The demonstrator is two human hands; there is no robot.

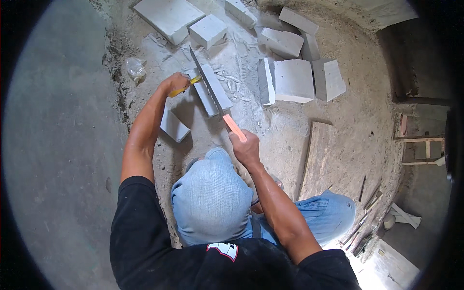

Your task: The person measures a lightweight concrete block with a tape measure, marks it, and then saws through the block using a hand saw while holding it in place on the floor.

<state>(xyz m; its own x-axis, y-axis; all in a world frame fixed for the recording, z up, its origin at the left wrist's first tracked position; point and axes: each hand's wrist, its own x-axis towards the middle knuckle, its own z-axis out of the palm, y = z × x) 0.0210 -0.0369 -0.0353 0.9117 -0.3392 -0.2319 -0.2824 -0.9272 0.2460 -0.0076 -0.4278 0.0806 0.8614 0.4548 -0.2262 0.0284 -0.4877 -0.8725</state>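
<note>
My left hand (177, 83) is closed on a narrow yellow tool (195, 79), possibly a measuring tape, at the left side of a long white block (204, 103). My right hand (245, 147) grips the pale orange handle (233, 125) of a long toothed saw (208, 82), whose dark blade lies lengthwise over that block, its tip reaching beyond the far end. A smaller white block (174, 125) sits just below my left hand, partly in shadow.
Several white blocks (293, 79) and slabs (169, 17) lie ahead, among chips and dust. A crumpled plastic bag (135, 68) is at left. A wooden plank (313, 159), long tools (372, 200) and a wooden frame (419, 139) are at right. My jeans-clad knees (210, 193) are below.
</note>
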